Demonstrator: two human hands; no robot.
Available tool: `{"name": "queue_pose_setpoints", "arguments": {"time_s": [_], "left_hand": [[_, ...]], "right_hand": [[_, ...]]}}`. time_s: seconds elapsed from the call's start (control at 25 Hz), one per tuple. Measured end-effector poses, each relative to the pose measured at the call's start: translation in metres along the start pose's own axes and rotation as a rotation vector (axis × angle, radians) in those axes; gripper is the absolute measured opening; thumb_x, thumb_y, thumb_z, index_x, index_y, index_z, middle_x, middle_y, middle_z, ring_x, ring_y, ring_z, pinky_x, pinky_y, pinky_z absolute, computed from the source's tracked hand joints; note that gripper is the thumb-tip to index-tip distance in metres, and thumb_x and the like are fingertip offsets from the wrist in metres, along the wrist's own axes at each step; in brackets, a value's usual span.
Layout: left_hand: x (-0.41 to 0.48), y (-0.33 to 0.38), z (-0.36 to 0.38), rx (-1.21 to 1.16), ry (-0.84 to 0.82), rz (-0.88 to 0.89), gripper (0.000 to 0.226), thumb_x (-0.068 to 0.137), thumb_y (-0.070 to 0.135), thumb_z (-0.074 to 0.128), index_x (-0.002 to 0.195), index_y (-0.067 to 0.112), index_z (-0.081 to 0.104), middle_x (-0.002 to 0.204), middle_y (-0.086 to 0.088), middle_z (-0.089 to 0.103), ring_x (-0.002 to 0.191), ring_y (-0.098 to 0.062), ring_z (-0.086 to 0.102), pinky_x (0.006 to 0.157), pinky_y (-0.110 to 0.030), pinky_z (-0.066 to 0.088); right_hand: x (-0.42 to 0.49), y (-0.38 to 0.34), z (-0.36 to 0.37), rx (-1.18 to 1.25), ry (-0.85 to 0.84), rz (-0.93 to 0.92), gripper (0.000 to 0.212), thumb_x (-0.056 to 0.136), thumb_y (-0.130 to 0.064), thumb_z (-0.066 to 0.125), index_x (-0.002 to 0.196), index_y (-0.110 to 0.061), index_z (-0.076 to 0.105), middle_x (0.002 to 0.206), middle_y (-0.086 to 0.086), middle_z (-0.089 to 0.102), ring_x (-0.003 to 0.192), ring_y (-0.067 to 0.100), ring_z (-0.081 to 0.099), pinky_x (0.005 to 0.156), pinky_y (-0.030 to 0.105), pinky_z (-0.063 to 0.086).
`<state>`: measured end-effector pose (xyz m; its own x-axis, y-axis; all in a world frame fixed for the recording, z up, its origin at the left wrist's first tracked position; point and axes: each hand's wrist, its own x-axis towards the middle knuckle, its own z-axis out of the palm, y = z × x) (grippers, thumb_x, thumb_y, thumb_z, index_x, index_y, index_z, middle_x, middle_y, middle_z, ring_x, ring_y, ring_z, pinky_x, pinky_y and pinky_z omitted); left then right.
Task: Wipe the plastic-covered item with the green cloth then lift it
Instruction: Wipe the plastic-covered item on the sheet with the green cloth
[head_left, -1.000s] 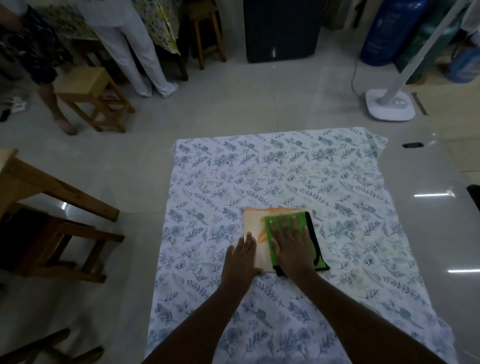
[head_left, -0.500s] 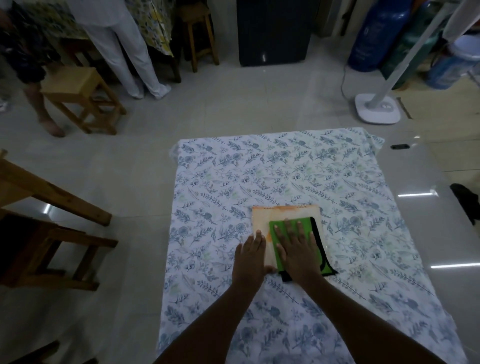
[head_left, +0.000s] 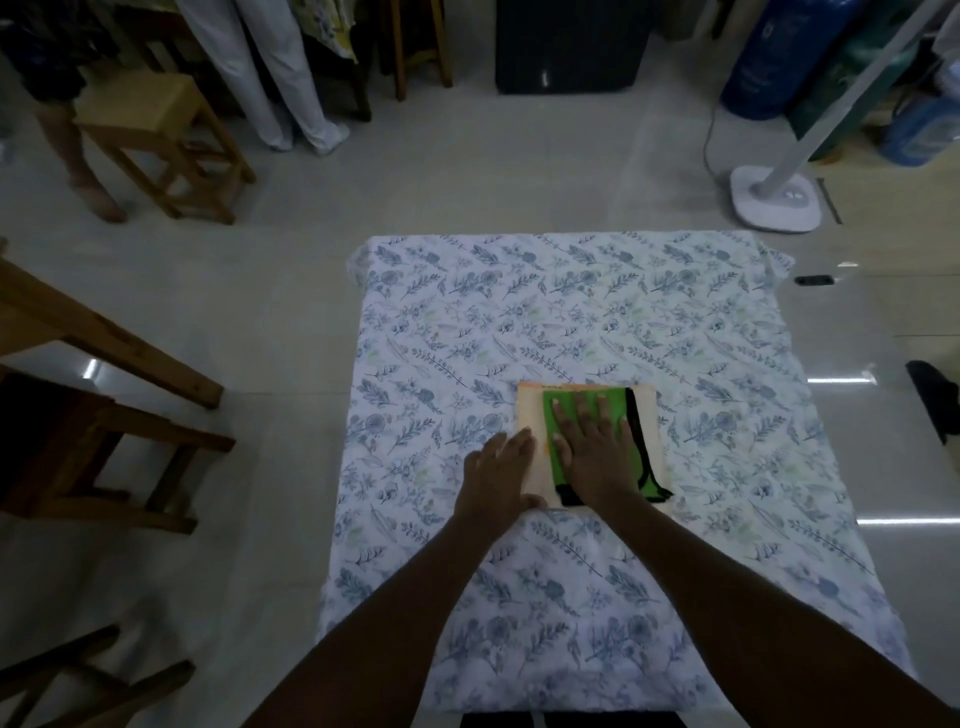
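The plastic-covered item (head_left: 531, 410), flat, cream and orange, lies on a floral sheet (head_left: 571, 322) spread on the floor. A green cloth (head_left: 613, 402) with a black edge covers most of its top. My right hand (head_left: 597, 447) lies flat on the cloth, fingers spread and pointing away from me. My left hand (head_left: 501, 467) rests palm down on the sheet, fingers close together, against the item's left edge and near corner. Most of the item's face is hidden under the cloth and my right hand.
Wooden stools (head_left: 150, 140) and benches (head_left: 104, 436) stand to the left on the tiled floor. Two people's legs (head_left: 275, 78) are at the back left. A white fan base (head_left: 776, 200) sits at the back right, with blue containers (head_left: 763, 57) behind it.
My right hand has slid the green cloth toward the item's far edge. My left hand stays at the item's left edge.
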<state>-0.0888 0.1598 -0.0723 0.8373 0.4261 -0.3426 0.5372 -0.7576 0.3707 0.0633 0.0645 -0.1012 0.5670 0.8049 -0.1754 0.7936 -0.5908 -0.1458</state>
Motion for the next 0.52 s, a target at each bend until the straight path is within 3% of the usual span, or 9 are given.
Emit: {"name": "queue_pose_setpoints", "arguments": {"time_s": [0.12, 0.24, 0.4, 0.52], "left_hand": [[0.004, -0.009, 0.001, 0.082, -0.083, -0.013, 0.106, 0.078, 0.073, 0.044, 0.153, 0.012, -0.002, 0.165, -0.002, -0.006, 0.149, -0.033, -0.01, 0.118, -0.06, 0.008], [0.005, -0.013, 0.006, 0.133, -0.132, 0.015, 0.103, 0.079, 0.077, 0.026, 0.152, 0.012, -0.008, 0.164, -0.005, -0.012, 0.148, -0.032, -0.016, 0.119, -0.06, 0.004], [0.009, -0.018, 0.003, 0.131, -0.189, 0.044, 0.108, 0.081, 0.075, 0.041, 0.152, 0.011, -0.01, 0.163, -0.007, -0.016, 0.147, -0.033, -0.019, 0.118, -0.059, 0.0], [0.009, -0.021, 0.001, 0.137, -0.184, 0.066, 0.116, 0.076, 0.078, 0.045, 0.152, 0.01, -0.011, 0.162, -0.007, -0.018, 0.147, -0.032, -0.02, 0.117, -0.058, -0.001]], "right_hand": [[-0.029, 0.003, 0.006, -0.016, 0.003, -0.02, 0.056, 0.097, -0.047, 0.022, 0.151, -0.035, 0.011, 0.161, 0.001, 0.011, 0.147, 0.033, 0.008, 0.112, 0.057, 0.018], [-0.013, -0.001, 0.006, 0.007, 0.02, -0.038, 0.056, 0.097, -0.046, 0.024, 0.15, -0.035, 0.012, 0.161, 0.002, 0.012, 0.147, 0.032, 0.007, 0.113, 0.058, 0.018], [0.022, -0.012, 0.002, 0.047, 0.017, -0.009, 0.055, 0.098, -0.046, 0.025, 0.15, -0.034, 0.011, 0.161, 0.003, 0.012, 0.147, 0.032, 0.005, 0.114, 0.057, 0.014], [-0.002, -0.011, 0.006, 0.014, 0.022, -0.064, 0.058, 0.097, -0.047, 0.025, 0.151, -0.034, 0.007, 0.161, 0.003, 0.01, 0.147, 0.032, 0.003, 0.114, 0.057, 0.016]]}}
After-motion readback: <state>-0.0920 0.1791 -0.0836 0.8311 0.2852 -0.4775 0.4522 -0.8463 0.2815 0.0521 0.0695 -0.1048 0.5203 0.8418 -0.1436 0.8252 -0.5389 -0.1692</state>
